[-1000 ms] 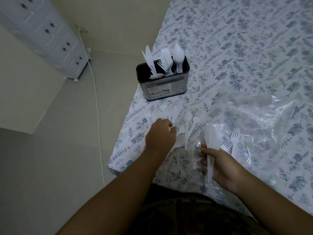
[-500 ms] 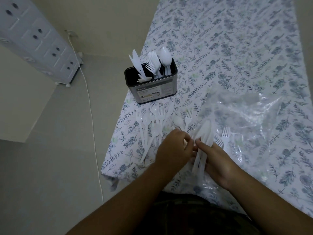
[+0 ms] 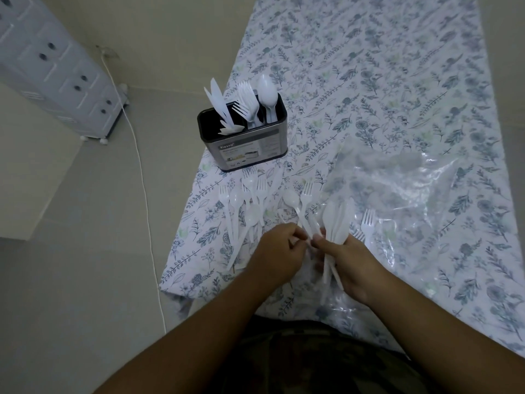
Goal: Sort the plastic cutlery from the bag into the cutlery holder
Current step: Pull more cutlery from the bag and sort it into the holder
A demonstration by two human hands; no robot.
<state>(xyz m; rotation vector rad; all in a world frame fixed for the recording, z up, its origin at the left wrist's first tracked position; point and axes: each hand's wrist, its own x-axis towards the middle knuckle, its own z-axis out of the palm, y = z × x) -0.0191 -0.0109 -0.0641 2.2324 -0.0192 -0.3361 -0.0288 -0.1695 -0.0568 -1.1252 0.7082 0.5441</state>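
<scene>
Both bare forearms are extended forward from the lower edge, converging at centre. Left hand (image 3: 277,253) is held knuckles up, fingers (image 3: 297,237) curled and pinching a thin white handle. Right hand (image 3: 350,258) is wrapped around a bundle of white cutlery (image 3: 336,220), thumb across it. Hands nearly touching.

right hand (image 3: 350,261) grips knife bundle (image 3: 336,220) | left hand (image 3: 279,253) pinches spoon (image 3: 295,207) | holder (image 3: 244,137) upright
</scene>
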